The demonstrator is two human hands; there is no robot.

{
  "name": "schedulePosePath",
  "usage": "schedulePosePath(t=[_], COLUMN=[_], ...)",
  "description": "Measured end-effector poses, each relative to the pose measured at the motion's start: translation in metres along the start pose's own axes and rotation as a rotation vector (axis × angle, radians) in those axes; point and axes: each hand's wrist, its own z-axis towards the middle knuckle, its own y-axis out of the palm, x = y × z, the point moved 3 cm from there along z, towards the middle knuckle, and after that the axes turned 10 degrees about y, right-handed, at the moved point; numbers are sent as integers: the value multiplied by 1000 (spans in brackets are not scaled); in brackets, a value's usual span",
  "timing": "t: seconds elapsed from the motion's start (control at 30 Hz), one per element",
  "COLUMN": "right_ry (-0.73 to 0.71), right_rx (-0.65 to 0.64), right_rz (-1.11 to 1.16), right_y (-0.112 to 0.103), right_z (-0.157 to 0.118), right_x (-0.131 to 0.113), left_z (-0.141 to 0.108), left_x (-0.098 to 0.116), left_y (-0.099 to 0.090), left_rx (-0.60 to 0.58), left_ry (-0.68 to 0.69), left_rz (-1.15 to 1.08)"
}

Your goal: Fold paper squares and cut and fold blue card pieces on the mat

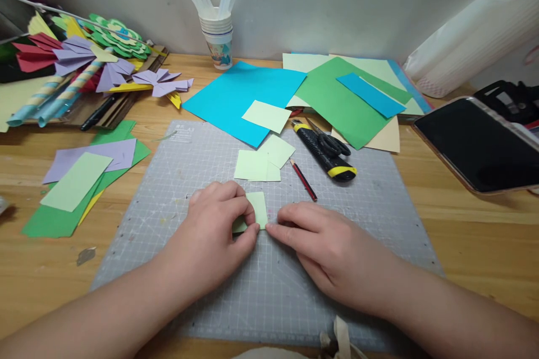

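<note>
A small pale green paper piece (260, 208) lies on the grey cutting mat (269, 286). My left hand (223, 219) covers its left part, with thumb and fingertips closed on its lower edge. My right hand (324, 241) rests on the mat, its index fingertip at the paper's lower right corner and its fingers stretched out. Just beyond are several more pale green paper pieces (251, 165), partly overlapping. To their right lie a short red and black pencil (303, 179), a black and yellow utility knife (322, 151) and black scissors (332, 143).
Behind the mat are a blue sheet (240, 95), a green sheet (337, 95) and stacked paper cups (218, 39) holding clear strips. Paper flowers and rolled tubes (80, 90) crowd the left back. Paper strips (78, 182) lie left, a phone (480, 140) right.
</note>
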Motion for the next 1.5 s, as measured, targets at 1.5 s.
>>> schedulePosePath(t=[1.5], right_ry=[-26], right_rx=[-2], right_rz=[-149], right_y=[6], right_z=[-4], right_x=[-3], left_z=[3], left_x=[1], left_y=[5], left_rx=[43], left_ry=[34], left_rz=[16])
